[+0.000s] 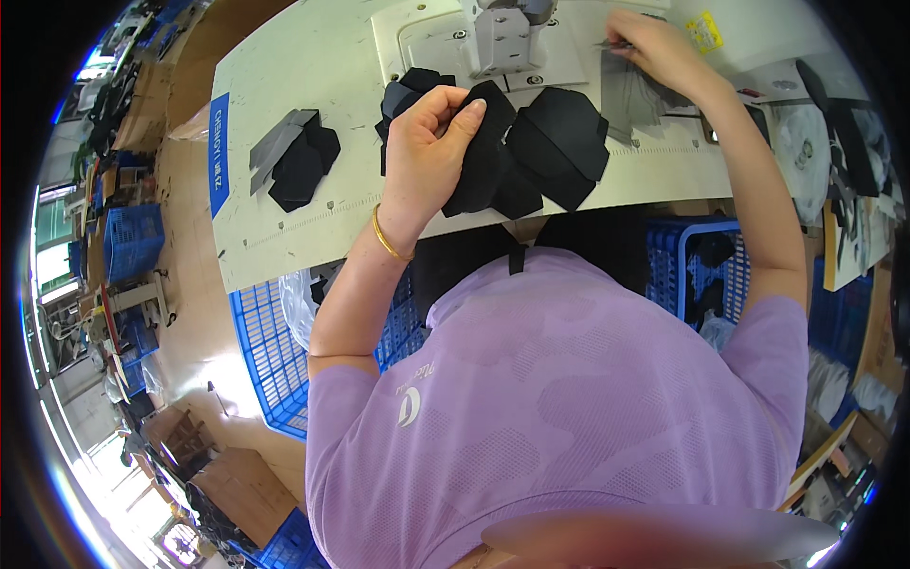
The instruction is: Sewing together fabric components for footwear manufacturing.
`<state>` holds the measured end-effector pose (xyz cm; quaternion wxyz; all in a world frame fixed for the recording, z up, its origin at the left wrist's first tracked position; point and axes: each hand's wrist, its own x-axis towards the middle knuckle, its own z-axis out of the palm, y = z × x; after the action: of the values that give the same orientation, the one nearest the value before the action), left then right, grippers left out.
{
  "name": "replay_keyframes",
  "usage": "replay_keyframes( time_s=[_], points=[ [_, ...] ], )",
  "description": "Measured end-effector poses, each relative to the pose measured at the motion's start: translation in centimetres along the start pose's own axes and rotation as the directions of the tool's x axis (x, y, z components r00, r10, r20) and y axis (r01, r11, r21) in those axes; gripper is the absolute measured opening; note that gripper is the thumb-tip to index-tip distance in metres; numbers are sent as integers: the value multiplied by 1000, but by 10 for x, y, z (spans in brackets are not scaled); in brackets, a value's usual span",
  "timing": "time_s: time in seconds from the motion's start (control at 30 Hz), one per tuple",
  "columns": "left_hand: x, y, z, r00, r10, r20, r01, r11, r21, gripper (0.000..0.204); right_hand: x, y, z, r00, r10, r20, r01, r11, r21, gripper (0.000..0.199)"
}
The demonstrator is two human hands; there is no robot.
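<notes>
My left hand point(427, 161) is closed, thumb against bent fingers, on a black fabric piece point(488, 156) held up over the front of the white table. Close by on the right lie more black, many-sided pieces point(559, 147), partly overlapping it. Behind my left hand more dark pieces point(406, 90) show in part. At the far right my right hand point(654, 52) has its fingers pinched together above thin grey translucent sheets point(626, 95). A small dark tip shows at those fingertips, too small to name.
A sewing machine point(500, 43) stands at the table's far middle. Grey and black pieces point(301, 156) lie on the tabletop point(284, 247) at left. Below the front edge are blue baskets, one at left point(270, 360) and one at right point(668, 270). A yellow label point(703, 31) sits far right.
</notes>
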<state>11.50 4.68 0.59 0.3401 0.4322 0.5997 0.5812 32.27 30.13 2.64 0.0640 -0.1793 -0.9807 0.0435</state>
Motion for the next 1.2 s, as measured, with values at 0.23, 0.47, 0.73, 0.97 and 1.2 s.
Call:
replay_keyframes(
  time_s=[0.23,0.47,0.73,0.97,1.2],
  points=[
    [8,1,3,999,9,-36,-10,1000,-20,13,-16,-29,-66,980,102,-171,-102,995,6,16],
    [8,10,19,975,124,-182,-130,991,-22,15,-25,-131,-55,860,506,-70,-16,165,986,14],
    [5,4,44,933,264,-246,-298,948,-114,15,-5,-180,25,731,674,-102,188,-55,981,9],
    [0,10,47,939,252,-234,-278,957,-88,15,-1,-184,38,674,680,-290,316,89,945,10],
    [0,20,40,960,23,-278,-104,954,-282,14,-13,-187,25,719,659,-221,256,45,966,10]
  ],
)
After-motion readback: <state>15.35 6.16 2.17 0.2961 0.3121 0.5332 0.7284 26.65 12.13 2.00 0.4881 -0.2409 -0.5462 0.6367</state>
